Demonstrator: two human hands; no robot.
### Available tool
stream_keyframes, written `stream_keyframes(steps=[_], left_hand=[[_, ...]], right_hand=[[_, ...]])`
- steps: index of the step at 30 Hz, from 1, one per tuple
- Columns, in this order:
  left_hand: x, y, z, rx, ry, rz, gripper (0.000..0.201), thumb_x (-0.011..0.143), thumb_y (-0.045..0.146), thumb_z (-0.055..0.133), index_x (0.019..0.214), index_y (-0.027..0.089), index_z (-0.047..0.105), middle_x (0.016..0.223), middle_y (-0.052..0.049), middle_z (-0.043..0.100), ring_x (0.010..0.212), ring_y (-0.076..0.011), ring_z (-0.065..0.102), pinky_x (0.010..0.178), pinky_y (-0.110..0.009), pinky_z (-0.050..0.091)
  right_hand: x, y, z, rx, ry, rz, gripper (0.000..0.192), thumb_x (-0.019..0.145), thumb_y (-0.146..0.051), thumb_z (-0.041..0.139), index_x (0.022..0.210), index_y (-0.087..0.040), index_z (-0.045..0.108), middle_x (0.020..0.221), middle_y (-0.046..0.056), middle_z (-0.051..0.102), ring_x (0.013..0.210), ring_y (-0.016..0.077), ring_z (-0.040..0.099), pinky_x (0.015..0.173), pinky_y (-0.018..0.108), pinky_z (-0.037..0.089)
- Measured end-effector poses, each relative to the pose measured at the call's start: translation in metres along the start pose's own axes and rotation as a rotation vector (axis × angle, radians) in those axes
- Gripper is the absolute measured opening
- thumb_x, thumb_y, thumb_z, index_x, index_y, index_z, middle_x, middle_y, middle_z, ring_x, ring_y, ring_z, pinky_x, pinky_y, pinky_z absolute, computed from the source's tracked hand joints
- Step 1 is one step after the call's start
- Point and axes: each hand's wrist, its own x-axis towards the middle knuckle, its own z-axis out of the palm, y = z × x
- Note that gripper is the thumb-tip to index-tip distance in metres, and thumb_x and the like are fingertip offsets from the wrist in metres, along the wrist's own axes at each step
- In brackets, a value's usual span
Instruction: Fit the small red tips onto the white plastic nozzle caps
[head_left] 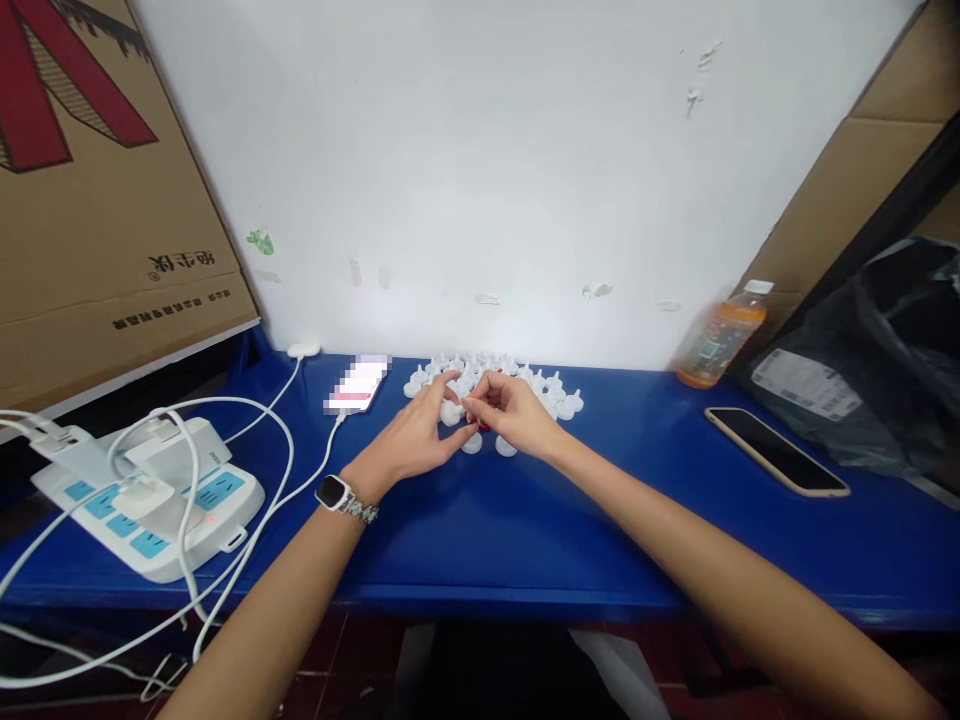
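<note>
My left hand (421,428), with a watch (334,492) on its wrist, is curved beside a group of small white plastic pieces. Its thumb and forefinger are apart, and the thumb tip comes close to my right fingertips. My right hand (517,412) is closed in a pinch; whatever is between its fingertips is too small to make out. A red item (482,426) shows partly below those fingertips. White pieces with round bases and thin stems (568,403) stand close together behind and around both hands. Two round white pieces (471,443) lie nearer to me, just below the hands.
A white power strip (161,572) with plugs and looping white cables is at left. A phone with a lit screen (358,385) charges behind my left hand. At right are a dark phone (778,452), an orange drink bottle (724,335) and a dark plastic bag (862,330).
</note>
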Motion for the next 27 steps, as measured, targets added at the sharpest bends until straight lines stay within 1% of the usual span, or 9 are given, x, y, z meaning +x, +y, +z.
stream_keyframes(steps=[2,4,6,8,11,17,20,23,27], left_hand=[[0.001,-0.008,-0.011,0.023,0.030,-0.058,0.070,0.089,0.057,0.057,0.144,0.021,0.034,0.120,-0.011,0.060,0.089,-0.0227,0.062,0.085,-0.040,0.050],[0.001,-0.014,-0.021,0.011,0.066,-0.093,0.052,0.095,0.056,0.045,0.133,0.022,0.047,0.115,-0.008,0.061,0.090,-0.0217,0.060,0.085,-0.039,0.048],[0.003,-0.018,-0.026,0.004,0.114,-0.100,0.042,0.101,0.052,0.033,0.117,0.021,0.057,0.109,-0.007,0.062,0.097,-0.0222,0.059,0.091,-0.039,0.046],[0.004,-0.019,-0.026,0.014,0.136,-0.101,0.042,0.103,0.048,0.028,0.105,0.021,0.060,0.102,-0.006,0.062,0.100,-0.0224,0.058,0.093,-0.038,0.043],[0.006,-0.020,-0.021,0.036,0.117,-0.110,0.042,0.103,0.046,0.028,0.099,0.021,0.061,0.096,-0.005,0.061,0.094,-0.0215,0.058,0.090,-0.038,0.044],[0.007,-0.022,-0.013,0.062,0.099,-0.090,0.037,0.102,0.046,0.031,0.095,0.022,0.058,0.095,-0.004,0.059,0.088,-0.0202,0.058,0.085,-0.036,0.045],[0.007,-0.020,-0.011,0.082,0.107,-0.092,0.032,0.101,0.044,0.035,0.098,0.022,0.058,0.097,-0.004,0.059,0.089,-0.0202,0.058,0.081,-0.035,0.045],[0.006,-0.020,-0.009,0.106,0.097,-0.090,0.029,0.100,0.042,0.039,0.103,0.021,0.059,0.099,-0.005,0.058,0.092,-0.0212,0.058,0.079,-0.035,0.046],[0.006,-0.016,-0.006,0.167,0.151,-0.034,0.028,0.097,0.041,0.045,0.112,0.021,0.058,0.108,-0.008,0.057,0.105,-0.0249,0.055,0.089,-0.039,0.046]], right_hand=[[0.005,0.000,0.000,-0.104,0.035,-0.003,0.016,0.084,-0.031,0.065,0.078,-0.019,0.055,0.070,0.000,0.066,0.062,0.0128,0.061,0.060,0.025,0.048],[0.011,0.001,-0.001,-0.193,0.018,0.014,0.012,0.084,-0.026,0.063,0.077,-0.018,0.057,0.069,0.001,0.067,0.062,0.0128,0.061,0.060,0.024,0.047],[0.017,0.002,0.001,-0.283,-0.071,0.031,0.008,0.083,-0.021,0.061,0.077,-0.018,0.058,0.067,0.001,0.067,0.061,0.0129,0.062,0.060,0.024,0.046],[0.021,0.004,0.003,-0.385,-0.176,0.016,0.005,0.082,-0.016,0.060,0.077,-0.017,0.060,0.068,0.000,0.068,0.062,0.0126,0.062,0.061,0.023,0.045],[0.025,0.005,0.006,-0.528,-0.267,-0.037,0.002,0.081,-0.016,0.062,0.080,-0.017,0.063,0.070,0.000,0.068,0.064,0.0121,0.062,0.062,0.022,0.043],[0.042,0.013,0.000,-0.713,-0.122,-0.007,0.013,0.088,-0.028,0.059,0.093,-0.018,0.066,0.070,0.000,0.069,0.063,0.0128,0.060,0.062,0.024,0.040],[0.052,0.021,-0.002,-0.764,-0.149,0.024,0.016,0.083,-0.028,0.065,0.095,-0.017,0.068,0.075,0.001,0.071,0.067,0.0137,0.061,0.063,0.024,0.040],[0.057,0.025,-0.002,-0.733,-0.190,0.017,0.009,0.082,-0.021,0.063,0.086,-0.017,0.070,0.077,0.002,0.072,0.069,0.0131,0.062,0.065,0.023,0.041],[0.051,0.016,-0.004,-0.571,-0.073,0.015,0.010,0.083,-0.020,0.062,0.081,-0.015,0.070,0.075,0.003,0.071,0.068,0.0125,0.062,0.066,0.023,0.044]])
